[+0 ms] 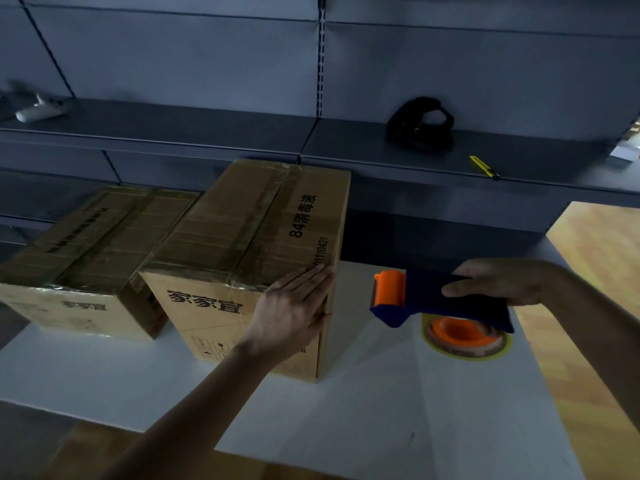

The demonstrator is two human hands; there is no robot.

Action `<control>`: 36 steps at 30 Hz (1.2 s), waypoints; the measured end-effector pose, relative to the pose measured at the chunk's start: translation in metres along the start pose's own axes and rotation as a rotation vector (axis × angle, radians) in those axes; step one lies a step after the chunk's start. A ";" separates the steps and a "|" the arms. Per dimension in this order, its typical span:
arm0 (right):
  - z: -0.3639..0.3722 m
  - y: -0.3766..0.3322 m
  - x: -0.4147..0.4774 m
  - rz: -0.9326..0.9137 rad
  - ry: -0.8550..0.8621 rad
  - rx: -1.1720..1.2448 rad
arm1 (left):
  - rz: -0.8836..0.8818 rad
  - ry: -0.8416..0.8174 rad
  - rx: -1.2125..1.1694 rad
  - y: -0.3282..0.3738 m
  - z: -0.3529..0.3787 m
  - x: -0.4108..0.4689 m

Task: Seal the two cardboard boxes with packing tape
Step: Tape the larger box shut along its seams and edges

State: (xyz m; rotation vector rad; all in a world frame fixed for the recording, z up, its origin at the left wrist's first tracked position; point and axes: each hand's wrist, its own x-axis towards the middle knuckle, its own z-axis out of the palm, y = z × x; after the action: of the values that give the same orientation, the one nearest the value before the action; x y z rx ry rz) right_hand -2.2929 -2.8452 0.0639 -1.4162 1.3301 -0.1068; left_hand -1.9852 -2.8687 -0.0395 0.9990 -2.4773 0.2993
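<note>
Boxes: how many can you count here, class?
2. A low box at the table's left; a taller box beside it, touched by the left hand. None seems hidden.

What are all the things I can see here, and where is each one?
taller box: 1, brown, on the table, in the middle
lower box: 1, brown, on the table, left of the taller box
tape dispenser: 1, blue and orange, held above the table, right of the boxes
utility knife: 1, yellow and black, on the shelf, right side
black thing: 1, black, on the shelf; too dark to tell what it is
white thing: 1, white, far left of the shelf; blurred
table: 1, white, under the boxes
shelf: 1, grey, behind the table
left hand: 1, flat on the taller box's near right corner
right hand: 1, grips the tape dispenser
</note>
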 end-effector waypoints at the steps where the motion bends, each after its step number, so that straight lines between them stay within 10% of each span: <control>1: 0.000 0.000 0.000 0.007 0.000 -0.023 | -0.007 -0.013 -0.008 0.001 0.000 0.000; 25: 0.030 -0.021 0.052 0.298 -0.098 -0.059 | -0.003 -0.111 -0.144 0.009 -0.018 0.001; 29: 0.055 0.033 0.068 0.501 -0.074 -0.769 | -0.018 -0.108 -0.137 0.004 -0.018 -0.003; 36: 0.086 0.078 0.087 0.246 0.177 0.027 | -0.044 -0.119 -0.143 0.006 -0.014 0.000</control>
State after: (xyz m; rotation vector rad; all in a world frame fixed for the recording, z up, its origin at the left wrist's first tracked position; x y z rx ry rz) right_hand -2.2514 -2.8332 -0.0747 -1.2315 1.6331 -0.0883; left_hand -1.9847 -2.8595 -0.0278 1.0372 -2.5371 0.0487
